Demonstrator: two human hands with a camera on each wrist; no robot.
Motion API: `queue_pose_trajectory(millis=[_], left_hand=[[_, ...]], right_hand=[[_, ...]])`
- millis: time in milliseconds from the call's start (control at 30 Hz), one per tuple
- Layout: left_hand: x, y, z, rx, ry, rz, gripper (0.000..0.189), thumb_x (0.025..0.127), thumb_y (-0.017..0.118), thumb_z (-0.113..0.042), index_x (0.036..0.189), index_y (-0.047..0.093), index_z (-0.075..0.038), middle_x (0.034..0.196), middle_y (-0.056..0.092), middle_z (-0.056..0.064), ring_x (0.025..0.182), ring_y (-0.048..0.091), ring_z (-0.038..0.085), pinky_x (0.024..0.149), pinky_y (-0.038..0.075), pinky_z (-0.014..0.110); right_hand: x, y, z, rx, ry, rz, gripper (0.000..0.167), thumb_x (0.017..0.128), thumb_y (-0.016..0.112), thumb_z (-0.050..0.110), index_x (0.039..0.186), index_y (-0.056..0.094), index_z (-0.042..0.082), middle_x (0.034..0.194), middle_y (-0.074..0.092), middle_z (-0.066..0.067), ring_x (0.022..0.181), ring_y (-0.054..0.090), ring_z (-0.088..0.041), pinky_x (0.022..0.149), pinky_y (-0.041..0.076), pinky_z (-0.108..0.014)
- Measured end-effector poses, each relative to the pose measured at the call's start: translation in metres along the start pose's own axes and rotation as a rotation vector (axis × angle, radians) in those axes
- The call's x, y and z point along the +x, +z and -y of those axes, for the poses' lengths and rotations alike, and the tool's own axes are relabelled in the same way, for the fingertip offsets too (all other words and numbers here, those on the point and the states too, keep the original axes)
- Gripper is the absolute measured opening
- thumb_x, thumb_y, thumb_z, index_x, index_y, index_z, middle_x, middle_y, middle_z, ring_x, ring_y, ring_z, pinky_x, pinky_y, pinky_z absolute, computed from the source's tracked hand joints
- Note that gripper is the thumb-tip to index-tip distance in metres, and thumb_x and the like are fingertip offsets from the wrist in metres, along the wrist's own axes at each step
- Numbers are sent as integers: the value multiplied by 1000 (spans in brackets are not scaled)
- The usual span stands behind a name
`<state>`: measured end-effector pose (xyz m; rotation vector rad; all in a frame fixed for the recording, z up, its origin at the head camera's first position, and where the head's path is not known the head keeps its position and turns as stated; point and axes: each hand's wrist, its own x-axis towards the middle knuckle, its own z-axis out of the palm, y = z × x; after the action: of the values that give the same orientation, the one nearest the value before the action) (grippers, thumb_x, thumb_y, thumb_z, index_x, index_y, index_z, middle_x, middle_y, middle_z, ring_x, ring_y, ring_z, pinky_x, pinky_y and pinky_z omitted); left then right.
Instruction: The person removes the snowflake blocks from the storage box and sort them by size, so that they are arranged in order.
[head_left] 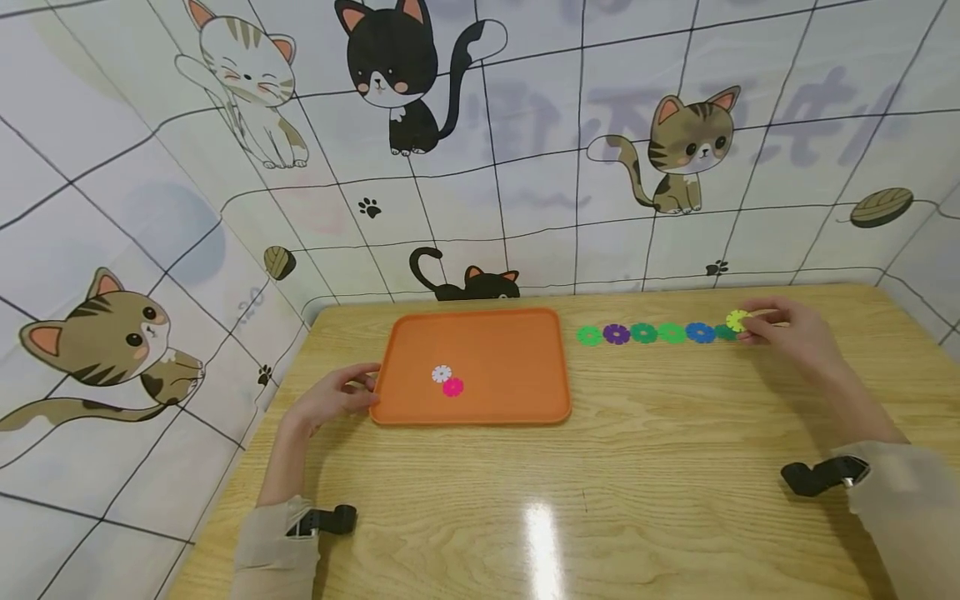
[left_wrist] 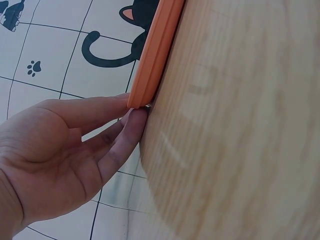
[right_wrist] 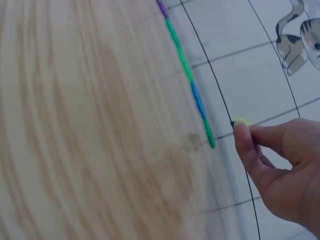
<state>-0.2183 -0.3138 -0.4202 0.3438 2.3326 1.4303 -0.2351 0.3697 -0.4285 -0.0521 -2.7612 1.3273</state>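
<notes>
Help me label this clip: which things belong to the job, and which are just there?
Likely job: yellow disc in right hand, row of discs, orange tray gripped by left hand, white disc, pink disc.

Just there: cat-print wall, black wrist gear.

wht gridded walls (head_left: 540, 258) | cartoon cats (head_left: 412, 125), paw prints (head_left: 369, 208) on same | wood-grain tbl (head_left: 435, 500) | brt glare (head_left: 543, 550) on tbl

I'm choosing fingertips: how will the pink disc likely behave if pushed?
The pink disc probably slides rather than rolls, since it lies flat on the orange tray. It's likely light, being small and thin-looking. The tray's raised rim would probably stop it.
</notes>
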Motion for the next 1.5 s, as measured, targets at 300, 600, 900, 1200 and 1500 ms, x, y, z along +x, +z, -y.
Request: queue_pose_trajectory(millis=[300,600,900,1200,1500], left_hand=[[-1,-1,1,2,-3,-1,63,97,64,-1,151,33,11,120,51,27,102,57,26,84,56,30],[0,1,0,7,-9,-3,63,97,64,-1,151,33,11,121,51,27,102,57,26,85,55,29],[1,0,1,20,-10,-8,63,97,64,-1,151,34,10,121,51,26,102,57,25,83,55,27],[1,0,1,7,-11,-10,62,97,63,0,151,33,11,121,50,27,101,57,25,85,56,30],[0,0,0,15,-14,-14,63,97,64,-1,151,33,10,121,51,27,102,57,27,86,56,30]], right_hand=[[3,-10,-20,-32,65,-6,39,104,57,21,125,56,-12,89,71,-11,67,69,-9,61,55,-19],[9,-9,-32,-102,56,-30,36,103,58,18,117,58,-15,80,71,-11,61,66,-8,56,56,-25],[12,-7,-33,-152,57,-27,34,102,58,17,115,59,-15,81,70,-14,61,65,-10,54,55,-24],[10,-6,-31,-187,48,-40,36,104,57,20,113,59,-15,82,70,-16,60,64,-10,54,53,-23],[5,-8,-22,-147,54,-41,44,105,54,26,120,56,-15,86,70,-20,61,66,-9,55,54,-24]])
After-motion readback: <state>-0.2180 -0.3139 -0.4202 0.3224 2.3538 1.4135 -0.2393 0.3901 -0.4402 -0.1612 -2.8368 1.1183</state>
